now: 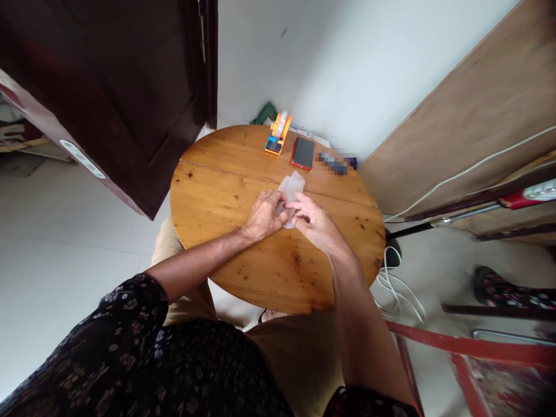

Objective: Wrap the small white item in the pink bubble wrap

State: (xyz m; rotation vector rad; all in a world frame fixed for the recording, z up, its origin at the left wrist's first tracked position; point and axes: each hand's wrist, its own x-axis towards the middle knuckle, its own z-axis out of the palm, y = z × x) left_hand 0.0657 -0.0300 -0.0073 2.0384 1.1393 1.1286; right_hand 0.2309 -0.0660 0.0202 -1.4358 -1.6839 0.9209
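Observation:
A small whitish, see-through sheet [293, 184], paper or thin plastic, lies near the middle of the round wooden table [234, 255]. My left hand [264, 214] is closed at the sheet's left edge, thumb and fingertips bent onto it. From the right, my right hand [318, 222] reaches over the same sheet with its fingers apart, the fingertips at its surface close to the left fingers. Both hands hide the sheet's lower middle, so any fold there cannot be made out.
At the table's back stand an orange tape dispenser [278, 134], a dark phone in a red case [303, 153] and a blurred-out dark object [333, 163]. A pale wall rises behind. To the left is a dark door [130, 87]; white cable [393, 289] lies coiled on the right floor.

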